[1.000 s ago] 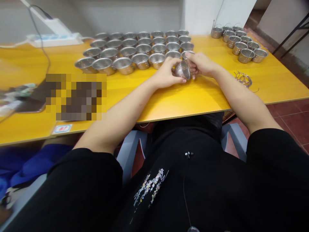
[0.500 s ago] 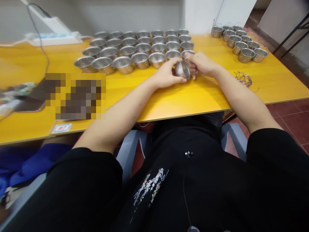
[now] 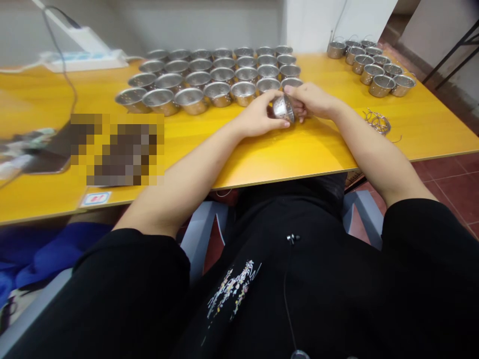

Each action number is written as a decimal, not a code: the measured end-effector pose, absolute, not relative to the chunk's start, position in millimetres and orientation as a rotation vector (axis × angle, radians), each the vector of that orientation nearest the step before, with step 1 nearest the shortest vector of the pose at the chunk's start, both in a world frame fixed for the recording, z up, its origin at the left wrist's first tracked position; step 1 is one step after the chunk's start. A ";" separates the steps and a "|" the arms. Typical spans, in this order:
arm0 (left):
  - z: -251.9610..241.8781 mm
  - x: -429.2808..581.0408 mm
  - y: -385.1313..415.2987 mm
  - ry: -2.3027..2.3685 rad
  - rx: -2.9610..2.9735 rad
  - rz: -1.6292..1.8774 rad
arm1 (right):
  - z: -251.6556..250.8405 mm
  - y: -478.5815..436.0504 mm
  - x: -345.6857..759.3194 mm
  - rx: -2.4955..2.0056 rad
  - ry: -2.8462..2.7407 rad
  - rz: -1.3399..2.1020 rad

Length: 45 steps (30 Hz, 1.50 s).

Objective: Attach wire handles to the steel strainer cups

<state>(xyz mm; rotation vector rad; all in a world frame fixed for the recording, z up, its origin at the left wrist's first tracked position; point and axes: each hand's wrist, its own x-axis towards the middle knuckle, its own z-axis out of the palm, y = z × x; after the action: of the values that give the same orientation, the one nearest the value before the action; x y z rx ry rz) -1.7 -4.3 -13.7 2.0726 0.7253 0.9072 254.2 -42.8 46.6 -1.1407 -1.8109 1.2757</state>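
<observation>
My left hand (image 3: 258, 117) grips a small perforated metal cup (image 3: 282, 108), thumb below and fingers around its far side. The cup is tipped on its side with its mouth toward the right. At that mouth, my right hand (image 3: 310, 100) has its thumb and fingers pinched together by the rim; whatever is between them is too small or hidden to make out. Just behind both hands stand rows of similar perforated cups (image 3: 190, 101), upright on the yellow table (image 3: 299, 154). A tangle of thin metal wire pieces (image 3: 377, 123) lies to the right of my right forearm.
Cups with wire handles (image 3: 381, 86) stand in a group at the right rear. A white power strip (image 3: 88, 59) with cables is at the left rear. On the left lie a dark flat device (image 3: 56, 152), a pixelated object (image 3: 125, 154) and a small card (image 3: 96, 198).
The cup has turned slightly in my left hand, showing more of its holed side. My right thumb has shifted a little to the left at the rim.
</observation>
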 end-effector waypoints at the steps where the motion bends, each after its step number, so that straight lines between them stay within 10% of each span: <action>1: -13.7 -1.6 -4.4 0.726 2.073 0.903 | 44.8 -40.9 255.8 -1.127 -1.823 1.276; 45: -16.7 -5.6 5.7 0.699 1.976 0.864 | 57.9 -53.3 255.2 -1.034 -2.083 1.181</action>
<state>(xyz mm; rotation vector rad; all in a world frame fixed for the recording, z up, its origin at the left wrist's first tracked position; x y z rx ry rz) -5.6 5.7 -16.7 1.9760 0.6990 0.8638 255.2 -53.3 57.9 -1.0345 -2.0826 1.1810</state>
